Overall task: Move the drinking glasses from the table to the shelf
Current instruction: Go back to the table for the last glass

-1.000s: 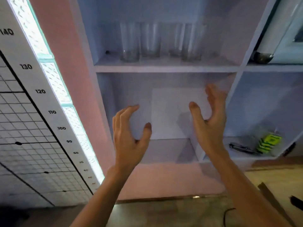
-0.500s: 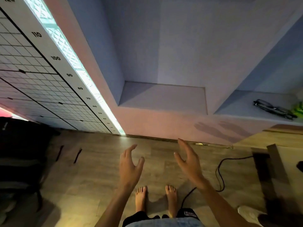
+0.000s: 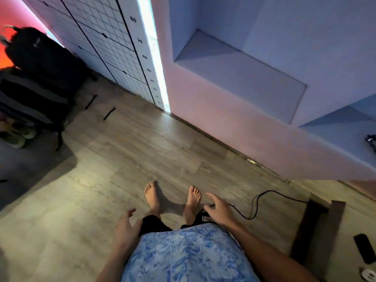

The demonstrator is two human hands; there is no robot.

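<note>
From where the person stands, neither a drinking glass nor the worktop they come from can be seen anywhere, so I cannot tell where the next glass sits; only the bottom of the shelf unit [image 3: 240, 76] shows, its lowest compartment bare. The likeliest trouble, as I judge it, lies on the floor [image 3: 114, 159]: a black cable [image 3: 256, 202] loops just beside the bare right foot [image 3: 192, 200], and a careless turning step could snag it, which would matter far more with glass in hand. A dark strip [image 3: 305, 231] and a small black object [image 3: 364, 249] near the floor's right edge add to the clutter, and a black backpack [image 3: 40, 64] crowds the far left corner. Both hands hang low at hip level, carrying nothing. The left hand [image 3: 125, 231] is beside the blue patterned shirt [image 3: 183, 255], palm down, fingers [image 3: 129, 213] loosely spread and unclenched. The right hand [image 3: 218, 208] reaches a little further forward, above the cable, its fingers [image 3: 212, 197] likewise open and relaxed, gripping nothing.
</note>
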